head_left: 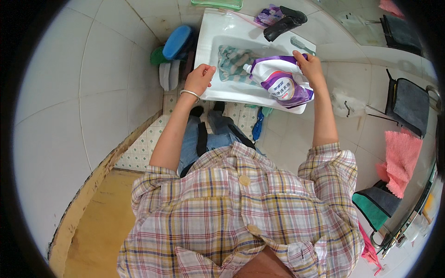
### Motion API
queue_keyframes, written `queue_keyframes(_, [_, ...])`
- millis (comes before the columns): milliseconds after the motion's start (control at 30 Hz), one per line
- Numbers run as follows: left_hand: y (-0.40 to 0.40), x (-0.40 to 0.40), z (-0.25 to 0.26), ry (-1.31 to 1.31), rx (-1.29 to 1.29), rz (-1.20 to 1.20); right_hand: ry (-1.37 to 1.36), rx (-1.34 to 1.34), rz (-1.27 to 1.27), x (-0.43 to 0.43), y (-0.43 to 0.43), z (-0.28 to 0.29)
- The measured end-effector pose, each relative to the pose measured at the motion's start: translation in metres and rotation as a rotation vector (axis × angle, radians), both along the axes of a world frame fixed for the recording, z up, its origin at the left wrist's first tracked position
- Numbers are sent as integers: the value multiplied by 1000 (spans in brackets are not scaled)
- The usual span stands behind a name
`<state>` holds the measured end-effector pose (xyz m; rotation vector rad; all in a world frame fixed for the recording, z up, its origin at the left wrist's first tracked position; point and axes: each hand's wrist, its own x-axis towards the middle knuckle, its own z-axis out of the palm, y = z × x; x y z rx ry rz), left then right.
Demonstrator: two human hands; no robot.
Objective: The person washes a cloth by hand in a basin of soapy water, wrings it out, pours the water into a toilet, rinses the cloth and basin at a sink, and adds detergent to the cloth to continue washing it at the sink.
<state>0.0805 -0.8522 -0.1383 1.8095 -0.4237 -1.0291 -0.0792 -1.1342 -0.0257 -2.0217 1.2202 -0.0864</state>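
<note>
My right hand (309, 67) grips the upper corner of a purple and white laundry detergent pouch (283, 85). The pouch is tilted over the basin, its white spout (247, 68) pointing left. Under and left of the spout, a teal and white checked cloth (233, 64) lies crumpled in the white washbasin (208, 38). My left hand (201, 80), with a bangle on the wrist, hovers at the basin's left rim with curled fingers. Whether something small sits between those fingers cannot be made out. No stream of liquid is visible at the spout.
A black faucet (285, 24) rises at the basin's back, beside a purple packet (267, 15). A brush (301, 45) rests on the right rim. Blue basin-like plastic (177, 41) stands at the left wall. Grey cloths (410, 104) and a pink towel (403, 160) hang on the right.
</note>
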Motion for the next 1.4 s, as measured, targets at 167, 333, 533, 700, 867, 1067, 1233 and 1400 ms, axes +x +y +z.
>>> queue_keyframes(167, [-2, -3, -2, 1, 47, -16, -3, 14, -55, -8, -7, -1])
queue_keyframes(333, [-10, -5, -4, 8, 21, -46, -49, 45, -143, -17, -15, 1])
queue_keyframes(533, [-20, -9, -13, -8, -25, -88, -53, 72, -184, -16, -11, -3])
queue_keyframes(700, [-21, -10, -10, -13, 8, -107, -82, 93, -215, -16, -7, -12])
queue_keyframes(867, [-15, -8, -14, -20, 43, -99, -78, 83, -200, -14, -4, -15])
queue_keyframes(1067, [-10, -11, -27, -7, 29, -75, -79, 71, -191, -11, -3, -19])
queue_keyframes(1233, [-9, -12, -31, -19, 26, -53, -43, 70, -198, -12, -4, -22])
queue_keyframes(1400, [-10, -12, -30, -8, 18, -32, -51, 84, -176, -13, 3, -28])
